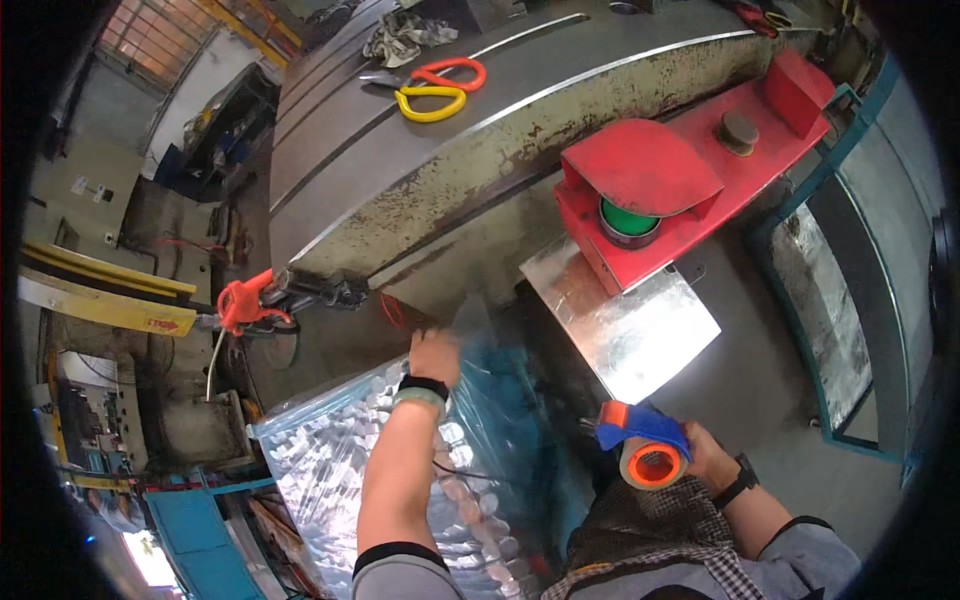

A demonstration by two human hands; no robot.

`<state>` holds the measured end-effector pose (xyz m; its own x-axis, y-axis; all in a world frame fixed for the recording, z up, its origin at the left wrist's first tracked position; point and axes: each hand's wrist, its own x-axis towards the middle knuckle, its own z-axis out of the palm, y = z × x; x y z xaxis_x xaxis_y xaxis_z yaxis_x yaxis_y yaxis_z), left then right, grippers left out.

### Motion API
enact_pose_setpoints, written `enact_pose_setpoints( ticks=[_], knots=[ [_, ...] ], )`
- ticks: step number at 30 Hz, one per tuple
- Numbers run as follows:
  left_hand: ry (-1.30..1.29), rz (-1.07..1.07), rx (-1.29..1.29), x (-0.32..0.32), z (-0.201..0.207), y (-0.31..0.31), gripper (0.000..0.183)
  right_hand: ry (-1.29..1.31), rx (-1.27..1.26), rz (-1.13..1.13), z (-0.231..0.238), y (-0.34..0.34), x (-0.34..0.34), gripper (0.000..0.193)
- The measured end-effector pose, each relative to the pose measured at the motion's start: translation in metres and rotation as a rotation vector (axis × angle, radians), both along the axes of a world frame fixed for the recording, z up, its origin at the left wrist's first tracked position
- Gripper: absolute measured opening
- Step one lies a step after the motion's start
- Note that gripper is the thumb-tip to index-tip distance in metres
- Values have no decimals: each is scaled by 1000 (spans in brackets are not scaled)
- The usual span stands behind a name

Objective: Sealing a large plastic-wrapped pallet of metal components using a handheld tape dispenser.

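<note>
My left hand (434, 358) is at the far edge of a batch of small, shiny metal pieces (340, 455) covered with clear plastic film (500, 385). Its fingers look closed on the film, which rises in a fold beside them, though the fingertips are partly hidden. In my right hand (706, 456), close to my body, is a blue and orange tape dispenser (645, 447) with a roll on it. A dark band and a pale bracelet circle my left wrist; a dark watch is on the right.
Beyond the film stands a slotted metal machine table (350, 190) bearing scissors (430, 90) and a crumpled rag (408, 38). A red housing with a green button (628, 218) is at right, above a shiny metal plate (640, 330). An orange-handled tool (245, 303) hangs at the table's corner.
</note>
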<state>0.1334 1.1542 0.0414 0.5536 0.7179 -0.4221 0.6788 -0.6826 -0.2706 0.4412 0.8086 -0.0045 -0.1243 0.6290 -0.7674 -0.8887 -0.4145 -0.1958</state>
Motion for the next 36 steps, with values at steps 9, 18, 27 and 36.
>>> enact_pose_setpoints(
  ticks=[9,18,27,36],
  knots=[
    [-1193,771,-636,17,44,-153,35,-21,315,72,19,33,-30,41],
    [-1427,1466,-1362,21,111,-186,63,-162,610,298,42,59,-20,33],
    [-1326,902,-547,-5,154,-178,18,-928,947,807,150,103,-39,38],
    [-1390,1155,-280,-151,164,-96,20,-843,572,658,147,77,-2,32]
  ],
)
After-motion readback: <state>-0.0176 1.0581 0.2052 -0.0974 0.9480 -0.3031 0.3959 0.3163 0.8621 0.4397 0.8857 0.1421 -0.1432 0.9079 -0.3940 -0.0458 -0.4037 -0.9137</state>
